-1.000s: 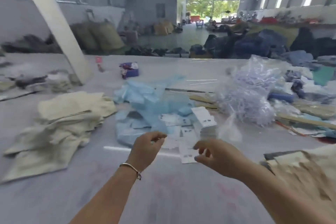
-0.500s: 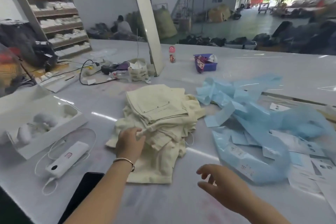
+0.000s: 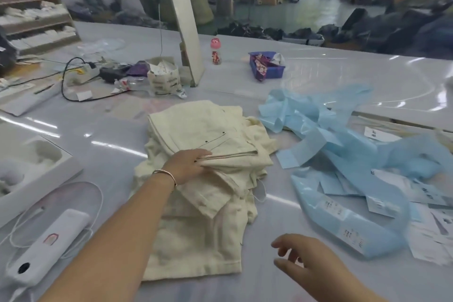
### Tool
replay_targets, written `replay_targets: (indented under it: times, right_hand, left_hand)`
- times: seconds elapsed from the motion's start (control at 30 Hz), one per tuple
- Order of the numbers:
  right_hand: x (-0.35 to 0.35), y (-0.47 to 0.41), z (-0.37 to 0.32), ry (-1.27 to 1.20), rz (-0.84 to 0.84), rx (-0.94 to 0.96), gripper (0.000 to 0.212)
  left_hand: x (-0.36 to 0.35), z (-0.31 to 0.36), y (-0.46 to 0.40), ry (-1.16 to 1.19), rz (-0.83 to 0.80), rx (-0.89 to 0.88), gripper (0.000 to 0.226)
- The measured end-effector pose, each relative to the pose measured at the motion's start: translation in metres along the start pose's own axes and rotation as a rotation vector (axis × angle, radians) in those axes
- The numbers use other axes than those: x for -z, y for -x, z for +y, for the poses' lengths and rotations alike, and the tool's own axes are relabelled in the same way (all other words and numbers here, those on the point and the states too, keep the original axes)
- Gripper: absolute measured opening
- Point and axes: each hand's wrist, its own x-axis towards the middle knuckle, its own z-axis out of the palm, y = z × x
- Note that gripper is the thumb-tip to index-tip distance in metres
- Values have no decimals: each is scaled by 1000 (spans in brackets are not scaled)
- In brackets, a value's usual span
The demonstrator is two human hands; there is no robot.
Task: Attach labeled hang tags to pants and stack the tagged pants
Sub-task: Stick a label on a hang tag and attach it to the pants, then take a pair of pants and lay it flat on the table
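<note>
A pile of cream pants (image 3: 203, 169) lies in the middle of the grey table (image 3: 318, 73). My left hand (image 3: 187, 164) lies on the pile with its fingers slid under the folded top pair's edge, thumb on top. My right hand (image 3: 301, 260) hovers above the table at the lower right, fingers spread and holding nothing. White hang tags (image 3: 382, 203) with printed labels lie scattered among crumpled light blue plastic bags (image 3: 343, 154) to the right of the pile.
A white power bank with its cable (image 3: 51, 240) and a white moulded tray (image 3: 31, 162) lie at the left. Behind the pile stand a slanted white post (image 3: 183, 19), a paper bag (image 3: 163, 78), a pink-capped bottle (image 3: 216, 52) and a blue basket (image 3: 267, 66).
The view swung left from the tags to the pants pile. My left hand reached onto the pile and slid its fingers under the top pair. My right hand let go of the tags and hovers empty.
</note>
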Motion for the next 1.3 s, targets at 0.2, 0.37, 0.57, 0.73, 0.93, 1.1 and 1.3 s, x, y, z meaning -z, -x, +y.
replay_targets:
  times: [0.2,0.37,0.57,0.73,0.93,1.1,1.3]
  right_hand:
    - [4,-14,-2,-88,12,-60,10]
    - [7,-29,-7,-167,51,-98,5]
    - [-7,-31,-13,-143,11,-73,5]
    - [-11,-25,-5,-90,-14,-90,8]
    - [-13,-12,6,-86,6,-131,9]
    - [-12,-5,4,-150,-23,-161,7]
    - [24,-48,-11,-1397,37,-215,68]
  left_hand:
    - [15,-6,-11,287,8,13,12]
    - [23,3,-15,339,-85,165,27]
    - [4,16,-12,-292,39,125,61]
    - [-19,27,-26,-509,-33,64,56]
    - [-13,28,-42,-537,-26,31,45]
    - [21,43,-13,-431,120,57,18]
    - [48,101,132,-152,-75,-403,13]
